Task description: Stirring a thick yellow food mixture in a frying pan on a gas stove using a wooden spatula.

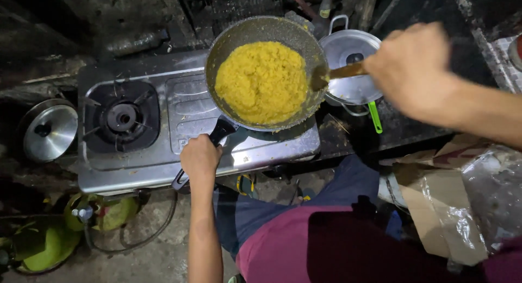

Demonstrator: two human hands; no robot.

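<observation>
A dark frying pan [217, 46] full of yellow rice [262, 81] sits on the right burner of a steel two-burner gas stove [179, 111]. My left hand [200, 158] grips the pan's black handle [222, 130] at the stove's front edge. My right hand [410, 68] holds a wooden spatula [340, 72] whose blade rests inside the pan's right rim, beside the rice.
The left burner [120, 117] is bare. A lidded steel pot [353, 65] stands right of the pan, with a green-handled utensil [375, 117] by it. A steel lid [49, 131] lies far left. Green gas cylinders [49, 237] and a hose sit below. Cardboard and plastic [451, 207] lie at right.
</observation>
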